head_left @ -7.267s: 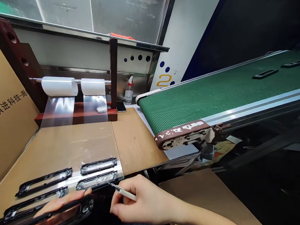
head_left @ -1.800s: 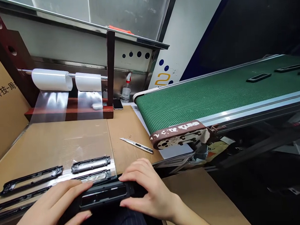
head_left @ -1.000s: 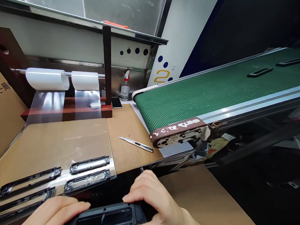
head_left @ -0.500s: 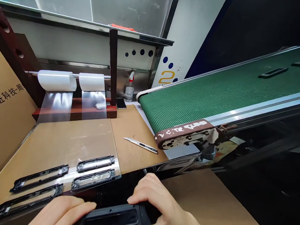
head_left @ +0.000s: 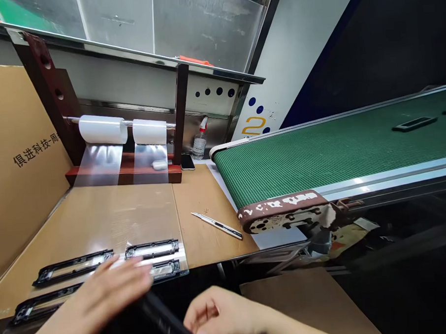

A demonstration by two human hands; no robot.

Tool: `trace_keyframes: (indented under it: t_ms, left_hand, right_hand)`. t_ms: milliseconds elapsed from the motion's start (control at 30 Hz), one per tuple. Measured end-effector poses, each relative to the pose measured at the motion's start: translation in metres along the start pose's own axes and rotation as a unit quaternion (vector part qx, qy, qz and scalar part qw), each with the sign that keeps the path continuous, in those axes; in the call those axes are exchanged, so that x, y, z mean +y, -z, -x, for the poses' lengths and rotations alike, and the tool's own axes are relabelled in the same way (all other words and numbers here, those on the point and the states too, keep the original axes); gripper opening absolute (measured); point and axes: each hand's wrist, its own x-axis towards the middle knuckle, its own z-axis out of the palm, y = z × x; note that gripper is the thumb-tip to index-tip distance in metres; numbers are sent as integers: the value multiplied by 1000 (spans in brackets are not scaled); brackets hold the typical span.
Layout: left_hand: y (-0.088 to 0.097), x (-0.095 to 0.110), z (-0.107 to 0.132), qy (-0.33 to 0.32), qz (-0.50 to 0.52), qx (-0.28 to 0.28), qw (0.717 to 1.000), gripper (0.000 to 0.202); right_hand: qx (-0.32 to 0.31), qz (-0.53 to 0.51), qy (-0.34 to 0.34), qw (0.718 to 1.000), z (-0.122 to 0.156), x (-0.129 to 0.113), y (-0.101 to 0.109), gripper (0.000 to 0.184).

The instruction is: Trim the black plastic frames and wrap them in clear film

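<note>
A black plastic frame (head_left: 161,317), tilted and smeared by motion, is held low at the front. My right hand (head_left: 224,312) grips its near right end with curled fingers and thumb. Above its upper left end, my left hand (head_left: 115,290) has its fingers stretched out and blurred; whether it touches the frame is hard to say. Behind the left hand, several similar black frames lie on clear film, among them an upper right frame (head_left: 152,249) and an upper left frame (head_left: 72,267). The left hand partly covers the lower ones.
Two film rolls (head_left: 102,130) hang on a rod at the back. A utility knife (head_left: 217,226) lies on the cardboard, with a phone (head_left: 188,162) and spray bottle (head_left: 200,142) behind. A green conveyor belt (head_left: 300,158) carries black frames at right. A cardboard box (head_left: 17,112) stands left.
The held frame has turned from lying flat to a steep tilt. My left hand has lifted off its left end with fingers straightened. The view has shifted, so the surroundings sit lower and further right.
</note>
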Motion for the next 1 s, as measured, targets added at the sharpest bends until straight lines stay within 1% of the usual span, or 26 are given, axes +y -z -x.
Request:
trace_keyframes:
  t_ms: [33, 67, 100, 133, 167, 200, 233, 267, 300, 333, 400, 433, 467, 567, 633, 733, 867, 1000]
  left_hand:
    - [5, -14, -8, 79, 73, -1, 994, 76]
    - [9, -27, -18, 198, 165, 7, 966, 77]
    - [11, -38, -28, 319, 256, 40, 912, 75]
    - [12, -48, -38, 404, 338, 63, 847, 78]
    - [11, -55, -48, 452, 383, 70, 803, 81]
    - [8, -59, -58, 480, 412, 72, 771, 85]
    - [6, -63, -67, 492, 429, 63, 755, 87]
    - [2, -65, -74, 499, 436, 51, 747, 87]
    - [0, -67, -80, 508, 447, 44, 735, 86]
    - [-3, -69, -84, 514, 459, 36, 724, 84]
    - [-7, -75, -89, 524, 479, 22, 704, 81]
    - [-8, -78, -91, 527, 488, 12, 695, 80]
    - [-8, -81, -91, 530, 496, 2, 688, 80]
    - [-8, -89, -91, 532, 513, -19, 673, 75]
    - [-7, -91, -91, 529, 521, -26, 670, 68]
    - [-6, -90, -91, 522, 526, -41, 671, 66]
    - [-6, -89, -91, 511, 530, -64, 674, 79]
    - [-5, -87, -92, 505, 528, -71, 679, 98]
  right_hand:
    - [56, 65, 57, 995, 0, -14, 1, 41]
    - [127, 160, 131, 970, 1, -27, 2, 32]
    - [201, 267, 213, 918, 1, -38, 5, 25]
    - [262, 369, 286, 845, 0, -47, 8, 24]
    - [302, 450, 342, 768, -2, -53, 12, 27]
    - [319, 507, 381, 705, -4, -58, 15, 29]
    - [322, 544, 405, 661, -7, -61, 19, 31]
    - [323, 567, 419, 631, -10, -62, 22, 33]
    - [324, 582, 426, 612, -15, -63, 25, 33]
    - [324, 591, 428, 602, -20, -63, 28, 33]
    - [325, 596, 424, 600, -31, -63, 34, 32]
    - [325, 594, 418, 606, -37, -63, 37, 31]
    - [325, 589, 409, 616, -43, -63, 41, 30]
    - [319, 564, 381, 659, -63, -60, 52, 29]
    - [305, 551, 365, 685, -75, -59, 57, 29]
    - [294, 543, 341, 709, -87, -58, 59, 29]
    - [272, 537, 331, 726, -95, -58, 56, 28]
    - [258, 544, 324, 730, -99, -60, 55, 28]
